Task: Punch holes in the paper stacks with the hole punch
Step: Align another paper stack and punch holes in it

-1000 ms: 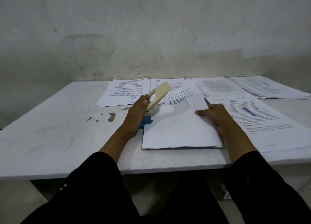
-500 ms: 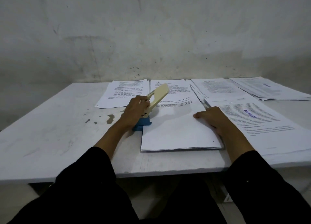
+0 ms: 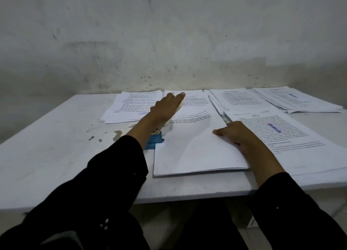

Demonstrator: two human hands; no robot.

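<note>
In the head view, the pressing step appears to be in hand: the left hand point(image 3: 167, 107) is laid with straight fingers along the cream lever of the hole punch point(image 3: 156, 138), which is pushed down over the left edge of the paper stack point(image 3: 197, 146) lying on the tabletop point(image 3: 56, 146). Only the blue base of the punch and a strip of its lever are shown beneath the wrist; whether the lever is fully down cannot be told. The right hand point(image 3: 236, 135) is rested flat on the right side of that stack, fingers relaxed, so that the sheets are held steady against the punch. Beyond the punch, a printed stack point(image 3: 131, 107) is set to its far left, and another sheet pile point(image 3: 191, 99) directly behind it under the fingertips. To the right of the punch, past the held stack, a stamped stack point(image 3: 281, 137) is laid, with two more piles point(image 3: 300, 99) farther back. No containers are seen. Next, the lever is probably to be released, the punched stack drawn clear of the slot, and another stack squared up and fed in; care is called for so the edges stay aligned.
</note>
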